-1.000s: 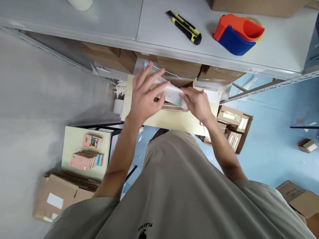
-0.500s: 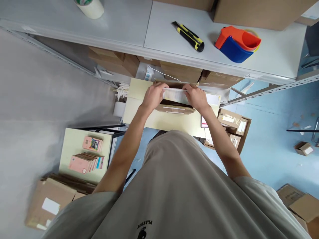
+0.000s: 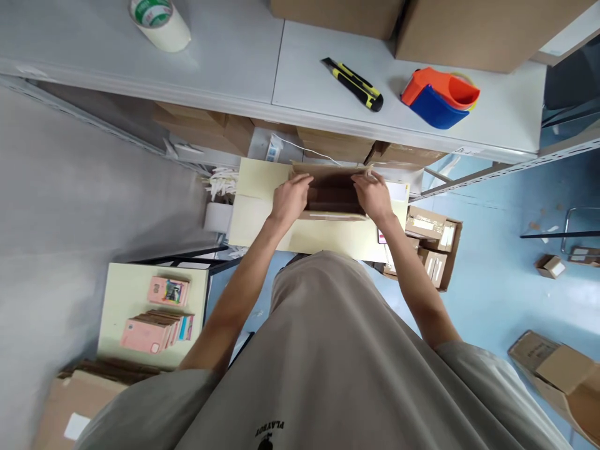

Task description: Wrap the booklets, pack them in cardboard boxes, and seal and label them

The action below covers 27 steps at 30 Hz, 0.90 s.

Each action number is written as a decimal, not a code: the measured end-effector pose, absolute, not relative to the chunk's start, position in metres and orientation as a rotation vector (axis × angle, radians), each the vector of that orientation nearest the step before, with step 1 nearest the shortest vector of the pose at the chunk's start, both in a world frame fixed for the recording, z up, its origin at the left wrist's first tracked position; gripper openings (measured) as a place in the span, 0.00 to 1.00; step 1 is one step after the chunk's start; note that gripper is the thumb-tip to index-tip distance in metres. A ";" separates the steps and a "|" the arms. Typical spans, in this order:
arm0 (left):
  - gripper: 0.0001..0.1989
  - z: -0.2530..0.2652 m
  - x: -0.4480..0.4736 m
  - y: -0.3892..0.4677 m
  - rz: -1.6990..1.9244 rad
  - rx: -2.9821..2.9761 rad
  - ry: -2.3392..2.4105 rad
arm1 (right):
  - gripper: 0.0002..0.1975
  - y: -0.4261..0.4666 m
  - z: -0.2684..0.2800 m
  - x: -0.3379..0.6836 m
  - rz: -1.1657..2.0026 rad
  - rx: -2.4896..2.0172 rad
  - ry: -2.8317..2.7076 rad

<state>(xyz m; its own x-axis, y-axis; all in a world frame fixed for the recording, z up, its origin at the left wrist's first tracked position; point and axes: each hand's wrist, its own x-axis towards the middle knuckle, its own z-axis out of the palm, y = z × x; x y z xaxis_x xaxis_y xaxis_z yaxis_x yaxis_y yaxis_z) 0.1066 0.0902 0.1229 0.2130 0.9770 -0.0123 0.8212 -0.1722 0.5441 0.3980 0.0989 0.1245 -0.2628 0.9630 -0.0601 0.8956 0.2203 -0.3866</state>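
Note:
A small cardboard box [image 3: 335, 215] stands with its top open on the pale yellow table [image 3: 260, 212], and its brown inside shows. At its left side, my left hand [image 3: 291, 199] has its fingers curled over the edge. My right hand [image 3: 374, 195] does likewise at the right side, fingertips bent inward over the rim. Both hands appear to grip the cardboard. The box's floor is shaded, so I cannot make out what lies there. Close to my right wrist, a phone-like thing with a pink screen [image 3: 381, 237] is partly covered.
A grey shelf [image 3: 225, 69] above the table bears a yellow-black utility knife [image 3: 354, 84], an orange-blue tape dispenser [image 3: 440, 97] and a tape roll [image 3: 162, 25]. Pink packages [image 3: 145, 331] lie on a side table at left. Cartons [image 3: 431, 244] stand at right.
Half a second ago both hands held a translucent white piece across the box opening. It is out of sight now, and the hands are on the box's sides. The view has tilted slightly.

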 end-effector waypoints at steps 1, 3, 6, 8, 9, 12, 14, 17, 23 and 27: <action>0.22 0.124 0.096 0.085 0.609 2.015 1.693 | 0.24 0.091 0.124 0.409 0.491 -1.770 -2.164; 0.22 0.121 0.074 0.075 0.765 1.871 1.780 | 0.24 0.070 0.122 0.432 0.478 -1.791 -1.912; 0.21 0.108 0.051 0.063 0.753 1.655 1.802 | 0.26 0.039 0.116 0.454 0.706 -1.775 -1.691; 0.21 0.098 0.047 0.056 0.723 1.609 1.710 | 0.34 0.023 0.111 0.455 0.946 -1.709 -1.678; 0.21 0.094 0.047 0.053 0.714 1.615 1.650 | 0.37 0.018 0.109 0.452 1.052 -1.678 -1.705; 0.26 0.088 0.053 0.047 0.654 1.675 1.486 | 0.36 0.014 0.101 0.434 1.215 -1.692 -1.814; 0.31 0.085 0.054 0.048 0.573 1.690 1.419 | 0.29 0.020 0.096 0.425 1.213 -1.763 -1.836; 0.34 0.079 0.051 0.054 0.509 1.631 1.364 | 0.27 0.034 0.092 0.423 1.187 -1.825 -1.826; 0.30 0.070 0.051 0.054 0.778 1.400 1.432 | 0.17 0.028 0.094 0.437 1.224 -1.671 -2.005; 0.23 0.064 0.060 0.044 0.744 1.377 1.446 | 0.13 0.003 0.090 0.438 1.334 -1.591 -1.979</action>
